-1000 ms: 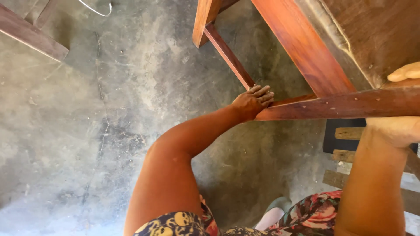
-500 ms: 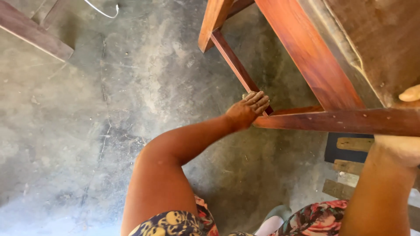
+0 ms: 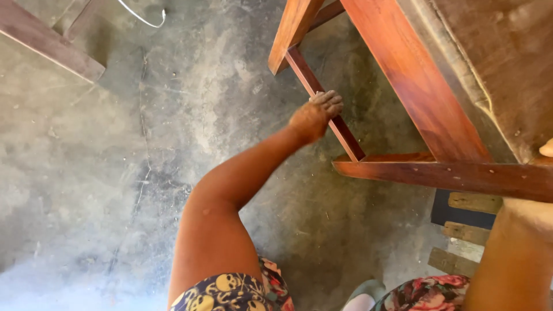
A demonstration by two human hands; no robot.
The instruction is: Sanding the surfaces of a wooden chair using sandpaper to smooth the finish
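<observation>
Wooden table frame (image 3: 426,92), reddish, lifted off concrete floor (image 3: 115,144). Left hand (image 3: 315,115) slid up along lower rail (image 3: 325,106), fingers now wrapped on it. Right hand (image 3: 527,210) under near rail (image 3: 449,174); grip not clearly visible.

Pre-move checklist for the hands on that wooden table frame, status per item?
1. Left hand on the thin reddish-brown wooden stretcher rail: ok, fingers lie over it.
2. Left grip fully closed around the rail: cannot tell, the underside is hidden.
3. Right hand at the reddish wooden table leg: cannot tell, only a fingertip shows at the frame edge.
4. Grey concrete floor under the frame free of objects: ok.
5. Stacked pale wooden slats apart from the leg: cannot tell.
</observation>
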